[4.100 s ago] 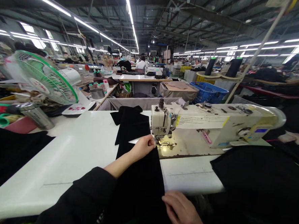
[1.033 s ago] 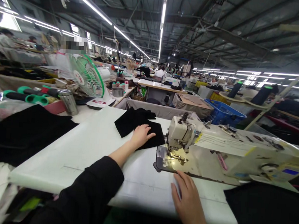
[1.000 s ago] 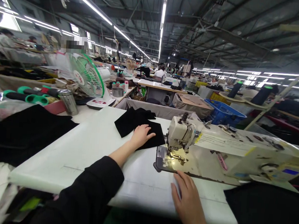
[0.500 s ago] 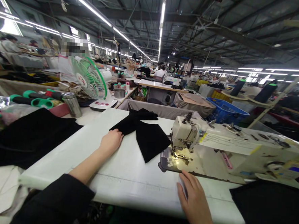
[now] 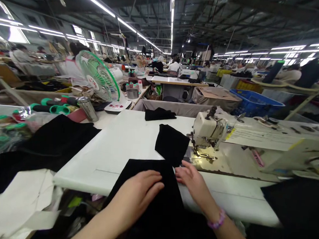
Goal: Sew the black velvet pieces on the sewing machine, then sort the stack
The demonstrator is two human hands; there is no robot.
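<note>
A large black fabric piece (image 5: 154, 202) hangs over the near edge of the white sewing table. My left hand (image 5: 141, 187) lies over it, fingers stretched and slightly bent. My right hand (image 5: 192, 179) is at its right edge, fingers parted and touching near the corner. Just beyond, a smaller black fabric piece (image 5: 171, 143) reaches towards the needle area of the sewing machine (image 5: 208, 133), its near end meeting the large piece. Another black fabric piece (image 5: 159, 114) lies at the table's far edge, apart from both hands.
A green-rimmed fan (image 5: 99, 76), a steel flask (image 5: 87, 108) and thread spools (image 5: 59, 108) stand at the left. Black cloth (image 5: 52, 141) and white cloth (image 5: 22, 197) lie at the left, more black cloth (image 5: 300, 207) at the right. A blue crate (image 5: 257, 104) sits behind the machine.
My left hand has come back from the far fabric towards me and now rests on a large black piece. My right hand has moved up and left to its edge. The fabric pieces have separated.
</note>
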